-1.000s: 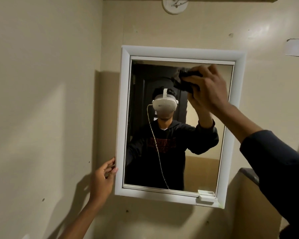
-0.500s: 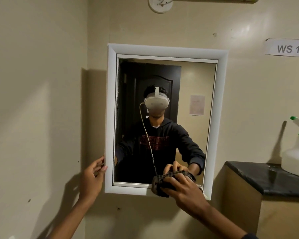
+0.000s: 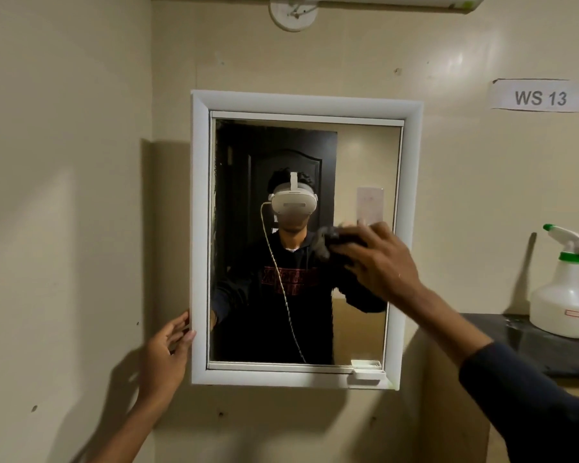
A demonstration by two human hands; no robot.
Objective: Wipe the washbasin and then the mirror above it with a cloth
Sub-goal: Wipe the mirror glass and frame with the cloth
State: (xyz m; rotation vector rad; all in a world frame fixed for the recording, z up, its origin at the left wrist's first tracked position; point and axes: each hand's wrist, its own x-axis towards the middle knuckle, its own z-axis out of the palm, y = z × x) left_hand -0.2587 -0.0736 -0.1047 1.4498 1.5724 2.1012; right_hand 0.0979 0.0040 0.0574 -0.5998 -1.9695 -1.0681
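Observation:
A white-framed mirror (image 3: 199, 228) hangs on the beige wall in front of me. My right hand (image 3: 380, 264) presses a dark cloth (image 3: 328, 240) against the glass at mid-height, right of centre. My left hand (image 3: 166, 355) rests with fingers spread against the lower left edge of the frame and holds nothing. The washbasin is out of view. The glass reflects a person in a dark hoodie wearing a white headset.
A white spray bottle (image 3: 564, 295) with a green collar stands on a dark stone counter (image 3: 532, 349) at the right. A paper label reading WS 13 (image 3: 540, 96) is on the wall above it. A round white fitting (image 3: 293, 15) sits above the mirror.
My right hand swept the cloth from the top right of the glass down to the bottom edge, then back up to mid-height. My left hand stayed at the frame's lower left edge.

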